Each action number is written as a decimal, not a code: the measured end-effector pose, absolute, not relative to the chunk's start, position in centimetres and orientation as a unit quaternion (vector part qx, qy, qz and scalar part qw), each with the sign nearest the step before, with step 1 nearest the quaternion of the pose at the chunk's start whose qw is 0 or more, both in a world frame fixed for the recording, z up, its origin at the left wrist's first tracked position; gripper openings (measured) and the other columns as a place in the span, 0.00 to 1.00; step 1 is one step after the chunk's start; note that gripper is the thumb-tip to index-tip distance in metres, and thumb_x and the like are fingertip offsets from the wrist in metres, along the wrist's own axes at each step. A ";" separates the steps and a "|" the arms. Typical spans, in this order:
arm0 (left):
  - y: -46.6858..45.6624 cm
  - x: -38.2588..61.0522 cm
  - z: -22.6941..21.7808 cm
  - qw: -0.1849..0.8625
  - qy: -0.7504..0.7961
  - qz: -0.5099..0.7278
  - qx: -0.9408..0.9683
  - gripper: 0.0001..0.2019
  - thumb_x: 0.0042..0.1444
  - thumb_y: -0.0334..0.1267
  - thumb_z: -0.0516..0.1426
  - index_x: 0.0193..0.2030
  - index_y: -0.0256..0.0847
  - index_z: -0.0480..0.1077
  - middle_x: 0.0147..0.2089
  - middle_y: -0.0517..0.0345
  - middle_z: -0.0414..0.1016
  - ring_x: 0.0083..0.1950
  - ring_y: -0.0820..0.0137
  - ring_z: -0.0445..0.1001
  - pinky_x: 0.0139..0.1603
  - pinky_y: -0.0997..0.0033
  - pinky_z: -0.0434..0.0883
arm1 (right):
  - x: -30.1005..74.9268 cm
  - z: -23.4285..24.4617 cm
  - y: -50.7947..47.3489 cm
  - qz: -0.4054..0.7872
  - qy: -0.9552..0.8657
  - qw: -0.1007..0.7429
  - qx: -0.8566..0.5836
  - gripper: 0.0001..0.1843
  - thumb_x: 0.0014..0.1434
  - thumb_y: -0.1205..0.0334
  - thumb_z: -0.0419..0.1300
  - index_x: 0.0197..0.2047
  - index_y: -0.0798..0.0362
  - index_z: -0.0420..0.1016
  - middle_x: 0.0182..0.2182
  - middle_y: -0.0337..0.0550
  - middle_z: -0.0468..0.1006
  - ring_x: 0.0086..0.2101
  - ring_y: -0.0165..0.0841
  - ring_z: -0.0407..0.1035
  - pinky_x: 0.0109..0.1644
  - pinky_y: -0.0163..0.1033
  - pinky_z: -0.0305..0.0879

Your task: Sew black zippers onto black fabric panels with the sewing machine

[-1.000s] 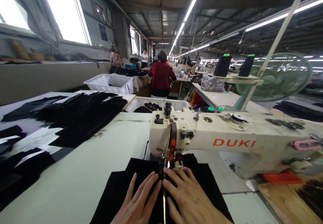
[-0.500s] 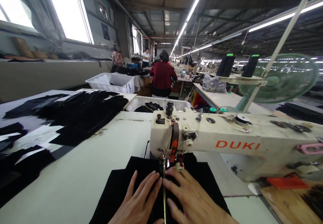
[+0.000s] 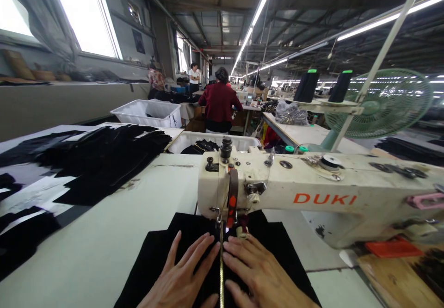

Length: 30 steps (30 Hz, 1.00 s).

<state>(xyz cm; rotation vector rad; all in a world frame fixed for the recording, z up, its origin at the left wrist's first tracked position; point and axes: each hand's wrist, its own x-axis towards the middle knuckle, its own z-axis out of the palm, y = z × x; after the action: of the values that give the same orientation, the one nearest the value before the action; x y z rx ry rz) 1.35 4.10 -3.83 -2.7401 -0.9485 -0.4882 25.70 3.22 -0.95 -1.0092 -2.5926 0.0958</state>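
Observation:
My left hand (image 3: 182,278) lies flat with fingers spread on a black fabric piece (image 3: 152,261) just left of the needle. Beside it, my right hand (image 3: 262,278) rests flat on the same fabric, fingers stretched toward the presser foot. A thin yellowish strip (image 3: 221,271), possibly a zipper, runs between the two hands up to the needle. The white DUKI sewing machine (image 3: 312,192) stands directly behind the hands, its head over the fabric.
A pile of black cut pieces (image 3: 104,160) covers the table's left side. A white bin (image 3: 208,142) with black pieces sits behind the machine, another white bin (image 3: 147,113) farther back. A person in a red top (image 3: 219,107) sits ahead. A green fan (image 3: 381,104) and thread cones (image 3: 307,86) stand to the right.
Both hands have stayed flat on the fabric either side of the strip. The view has shifted slightly; the fabric seems to have fed a little toward the needle.

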 end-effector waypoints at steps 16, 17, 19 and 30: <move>4.4 1.3 -3.4 0.076 -0.300 -0.159 -0.937 0.37 0.61 0.41 0.57 0.74 0.44 0.48 0.69 0.49 0.61 0.67 0.55 0.64 0.67 0.43 0.60 | 25.5 -0.4 3.4 0.044 -0.921 0.149 -0.356 0.19 0.67 0.58 0.58 0.59 0.55 0.72 0.58 0.45 0.73 0.59 0.35 0.66 0.70 0.45 0.48; 4.5 1.4 -3.3 0.072 -0.301 -0.157 -0.938 0.37 0.62 0.41 0.57 0.75 0.44 0.47 0.69 0.49 0.61 0.68 0.55 0.64 0.67 0.43 0.60 | 25.5 -0.5 3.4 0.041 -0.922 0.150 -0.355 0.19 0.68 0.58 0.57 0.59 0.55 0.72 0.58 0.45 0.73 0.59 0.35 0.66 0.70 0.44 0.48; 4.6 1.5 -3.2 0.073 -0.303 -0.155 -0.937 0.37 0.62 0.41 0.57 0.75 0.43 0.46 0.69 0.49 0.61 0.68 0.56 0.64 0.68 0.43 0.59 | 25.5 -0.9 3.4 0.032 -0.921 0.156 -0.355 0.19 0.69 0.56 0.56 0.59 0.55 0.72 0.58 0.45 0.74 0.59 0.35 0.66 0.70 0.44 0.48; 4.0 1.6 -1.7 0.101 -0.311 -0.130 -0.936 0.30 0.60 0.40 0.58 0.68 0.37 0.61 0.65 0.49 0.68 0.65 0.57 0.67 0.66 0.44 0.61 | 25.5 -2.4 3.2 -0.050 -0.899 0.238 -0.365 0.24 0.68 0.56 0.56 0.62 0.58 0.69 0.58 0.45 0.73 0.58 0.35 0.67 0.68 0.39 0.53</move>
<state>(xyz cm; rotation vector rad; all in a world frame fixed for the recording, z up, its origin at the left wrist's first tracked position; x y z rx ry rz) 1.62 4.00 -1.73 -2.7652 -0.9173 -0.3841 25.49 3.17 -2.43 -0.9995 -2.4622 -0.1369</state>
